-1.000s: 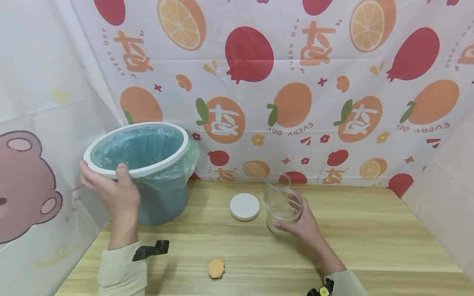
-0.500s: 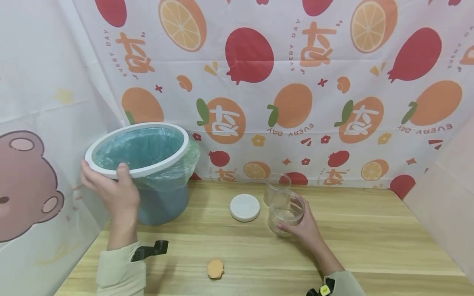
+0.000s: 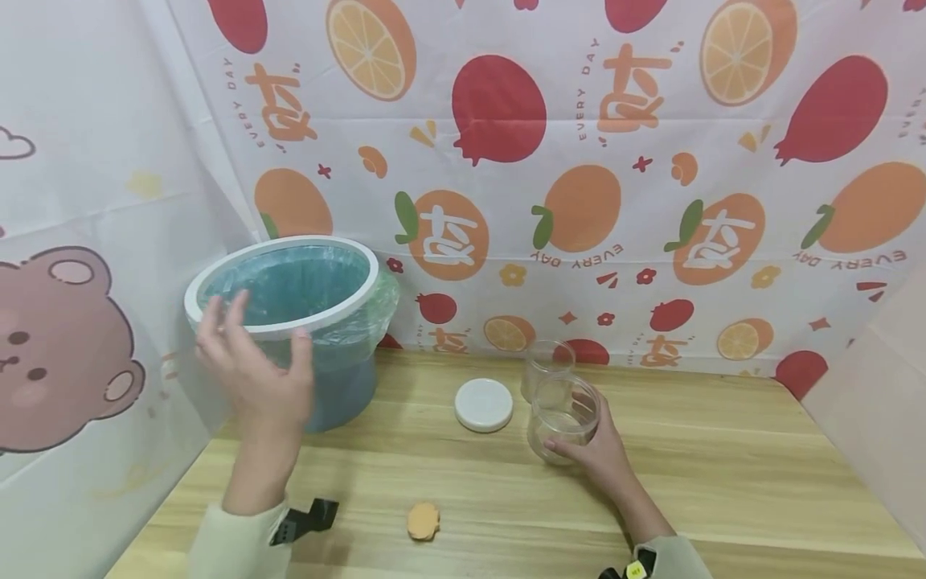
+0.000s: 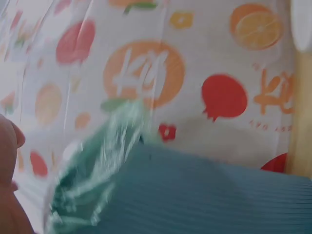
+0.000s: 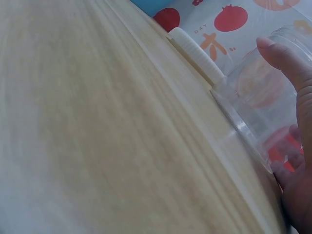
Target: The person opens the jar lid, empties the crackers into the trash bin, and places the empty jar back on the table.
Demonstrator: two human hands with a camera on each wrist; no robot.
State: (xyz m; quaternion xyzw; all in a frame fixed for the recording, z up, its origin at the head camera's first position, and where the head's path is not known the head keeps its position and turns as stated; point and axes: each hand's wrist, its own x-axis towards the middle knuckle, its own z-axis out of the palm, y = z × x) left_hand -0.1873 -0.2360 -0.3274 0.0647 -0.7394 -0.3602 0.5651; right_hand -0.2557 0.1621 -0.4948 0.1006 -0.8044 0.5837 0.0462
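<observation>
My left hand (image 3: 264,386) is raised in front of a blue bin (image 3: 343,386), its fingers spread and loosely bent, holding nothing. The bin has a white rim (image 3: 334,316) and a thin green plastic liner (image 3: 372,318) hanging over its side. In the left wrist view the liner (image 4: 92,170) bunches beside the ribbed bin wall (image 4: 209,195). My right hand (image 3: 608,446) grips a clear, lidless jar (image 3: 544,426) standing on the table, thumb in front. The right wrist view shows the thumb and fingers around the same jar (image 5: 243,92).
Behind the gripped jar stands a second clear jar (image 3: 537,370). A white round lid (image 3: 483,404) lies to its left. A small orange piece (image 3: 423,521) of unclear kind lies nearer on the wooden table (image 3: 723,482). A fruit-print cloth (image 3: 499,201) hangs behind.
My left hand has let go of the bin's rim and pulled slightly back and right, its fingers opening. The jar in my right hand has come slightly nearer. The view has shifted slightly left.
</observation>
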